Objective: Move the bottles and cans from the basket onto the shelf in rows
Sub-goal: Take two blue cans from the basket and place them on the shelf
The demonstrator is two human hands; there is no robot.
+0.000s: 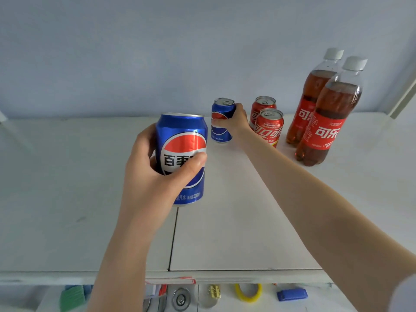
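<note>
Both hands hold blue cans at a white shelf with red cola standing to the right.

The white shelf point(67, 176) runs the full width against a pale blue wall. At its right rear, two cola bottles stand upright one behind the other, the front bottle point(326, 122) partly covering the rear bottle point(313, 97). The near blue can point(182, 154) is held upright above the shelf's middle in the left grip point(148, 174), fingers and thumb wrapped round its body. The far blue can point(221, 120) is at the back with its base at the shelf surface, and the right grip point(236, 121) is closed round its side. Just right of that hand, the front red can point(269, 127) and rear red can point(263, 104) stand in a row. Below the shelf edge lie a yellow ring point(248, 292) and a small blue block point(292, 294).
</note>
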